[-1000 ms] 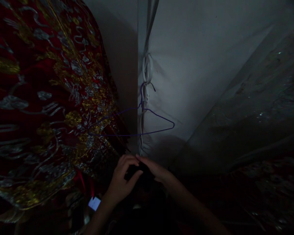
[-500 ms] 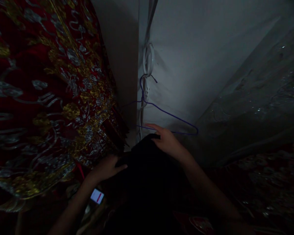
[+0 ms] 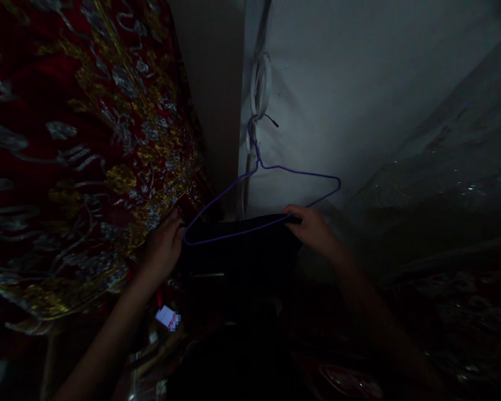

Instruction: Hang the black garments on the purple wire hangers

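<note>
A purple wire hanger hangs by its hook from a white loop on the pale wall. A black garment is stretched under the hanger's lower bar. My left hand grips the garment's left top corner at the hanger's left tip. The garment's right top edge is pinched in my right hand against the bar. Both hands have their fingers closed on the cloth.
A red garment with gold and silver embroidery hangs close on the left. A clear plastic cover over another embroidered garment fills the right. A small white tag shows below my left forearm. The scene is dim.
Both hands rose from low in the corner, spreading the black garment out wide. The hanger swung and now lies along the garment's top edge.
</note>
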Available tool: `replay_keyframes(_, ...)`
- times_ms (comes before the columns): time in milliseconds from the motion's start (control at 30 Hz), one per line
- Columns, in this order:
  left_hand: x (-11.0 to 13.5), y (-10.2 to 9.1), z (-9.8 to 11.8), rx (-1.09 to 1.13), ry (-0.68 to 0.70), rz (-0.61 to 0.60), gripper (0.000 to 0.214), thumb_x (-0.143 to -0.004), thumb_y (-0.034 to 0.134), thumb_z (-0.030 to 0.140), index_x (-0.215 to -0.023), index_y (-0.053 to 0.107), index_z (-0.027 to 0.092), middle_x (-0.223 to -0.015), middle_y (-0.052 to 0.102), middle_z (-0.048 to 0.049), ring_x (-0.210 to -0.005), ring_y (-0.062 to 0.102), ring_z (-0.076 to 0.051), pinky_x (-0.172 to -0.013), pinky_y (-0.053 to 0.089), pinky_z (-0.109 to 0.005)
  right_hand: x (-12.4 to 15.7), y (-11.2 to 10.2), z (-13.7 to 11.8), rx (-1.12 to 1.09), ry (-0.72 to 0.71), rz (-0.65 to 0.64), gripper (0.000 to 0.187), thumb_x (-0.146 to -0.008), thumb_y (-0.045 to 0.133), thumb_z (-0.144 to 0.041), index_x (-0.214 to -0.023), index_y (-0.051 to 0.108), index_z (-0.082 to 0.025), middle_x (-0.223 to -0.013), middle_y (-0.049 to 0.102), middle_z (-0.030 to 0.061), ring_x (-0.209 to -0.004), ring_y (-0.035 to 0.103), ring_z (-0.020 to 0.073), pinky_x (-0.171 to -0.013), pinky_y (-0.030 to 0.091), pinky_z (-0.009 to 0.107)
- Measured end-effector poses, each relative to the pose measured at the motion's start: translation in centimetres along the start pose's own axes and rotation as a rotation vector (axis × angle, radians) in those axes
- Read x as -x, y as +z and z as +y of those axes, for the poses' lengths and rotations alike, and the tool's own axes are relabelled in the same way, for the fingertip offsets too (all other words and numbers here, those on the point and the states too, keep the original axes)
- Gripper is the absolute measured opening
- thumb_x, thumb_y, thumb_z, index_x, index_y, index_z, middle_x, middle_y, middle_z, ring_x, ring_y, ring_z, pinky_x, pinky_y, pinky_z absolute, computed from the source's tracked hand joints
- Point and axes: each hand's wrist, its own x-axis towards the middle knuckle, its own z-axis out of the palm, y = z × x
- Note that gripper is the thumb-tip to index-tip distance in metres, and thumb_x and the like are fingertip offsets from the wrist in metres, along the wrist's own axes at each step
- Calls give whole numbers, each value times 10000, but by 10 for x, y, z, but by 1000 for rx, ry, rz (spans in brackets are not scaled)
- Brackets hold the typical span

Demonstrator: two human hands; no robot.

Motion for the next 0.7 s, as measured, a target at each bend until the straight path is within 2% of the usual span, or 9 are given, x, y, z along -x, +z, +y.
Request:
replay_keyframes(67, -1, 0, -3, -110, -43, -49, 184, -858, 526, 268, -879, 704, 225, -956, 727, -116, -959, 672, -305, -975, 472, -425, 7, -4, -5, -33, 12, -44, 79, -778, 654, -226, -848, 684, -205, -745, 706, 10, -693, 644, 193, -622, 442, 269)
replay_keyframes(133, 1, 1, -10, -199, -87, -180, 199, -854, 537, 277, -849, 732, 236, -825, 733, -96, -789, 682, -289, -833, 503, -383, 13, -3, -8, -95, 31, -83, 133, -779, 711, -288, -881, 675, -211, -729, 687, -2, -684, 630, 183, -616, 449, 261)
replay_keyframes(200, 7, 0, -16, -213, -115, -325, 187, -821, 574, 265, -817, 761, 258, -806, 754, -80, -745, 692, -279, -754, 497, -343, 19, 1, -7, -151, 40, -97, 198, -776, 741, -325, -935, 689, -219, -694, 659, -20, -655, 607, 170, -610, 457, 258)
replay_keyframes(267, 13, -1, -20, -162, -155, -382, 209, -793, 589, 245, -856, 786, 274, -819, 771, -63, -713, 704, -262, -690, 494, -313, 23, 8, -4, -185, 29, -102, 252, -791, 737, -321, -1027, 715, -234, -727, 673, -16, -682, 617, 175, -636, 482, 268)
replay_keyframes(400, 22, -6, -14, -49, -260, -187, 387, -850, 538, 294, -1173, 742, 231, -591, 704, -22, -501, 647, -221, -521, 465, -280, 24, 17, 1, -227, -18, -126, 293, -861, 680, -336, -1143, 724, -266, -1048, 743, 35, -941, 682, 220, -789, 535, 312)
replay_keyframes(433, 22, -8, -9, -28, -259, -129, 431, -869, 519, 303, -1248, 703, 211, -555, 685, -13, -486, 645, -217, -515, 472, -277, 22, 18, 1, -213, -30, -116, 264, -880, 661, -346, -1121, 734, -266, -1080, 743, 37, -975, 683, 226, -820, 535, 321)
replay_keyframes(500, 21, -10, 3, 9, -234, -29, 486, -897, 482, 286, -1350, 627, 190, -578, 697, -11, -542, 686, -211, -577, 520, -277, 19, 18, -1, -159, -51, -87, 209, -909, 627, -365, -1033, 755, -255, -1008, 755, 32, -921, 692, 223, -797, 532, 317)
replay_keyframes(600, 15, -7, 19, 21, -204, 106, 503, -906, 436, 226, -1384, 591, 197, -777, 763, -34, -716, 744, -206, -714, 572, -297, 17, 17, -4, -88, -66, -58, 228, -932, 594, -394, -889, 742, -226, -806, 725, 12, -729, 663, 189, -656, 496, 276)
replay_keyframes(700, 4, 1, 27, -46, -51, 186, 470, -888, 431, 180, -1303, 652, 204, -1191, 728, -71, -1100, 691, -225, -983, 526, -361, 17, 16, -5, -61, -81, -37, 263, -940, 583, -403, -815, 698, -202, -724, 679, -1, -668, 625, 164, -613, 459, 253)
